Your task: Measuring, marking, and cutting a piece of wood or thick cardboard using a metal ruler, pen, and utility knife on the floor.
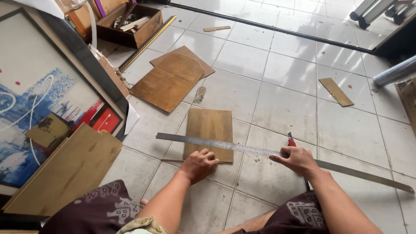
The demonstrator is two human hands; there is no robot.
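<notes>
the thin brown board (209, 132) lies flat on the white tiled floor (286, 104), in front of the person's knees. a long steel ruler (242, 149) crosses its near end and runs far off to the right. the left hand (198, 164) lies knuckles-up on the board's near edge, fingers curled down against the ruler. the right hand (298, 159) is closed around a red-handled cutter (291, 141) just beside the ruler. the board looks light, stiff and thin, likely to skid on glossy tile, so flat pressure near the ruler suits it better than an edge grip. around it lie more board offcuts (169, 80), a framed painting (43, 104) and a wooden box (130, 24) of odds and ends.
</notes>
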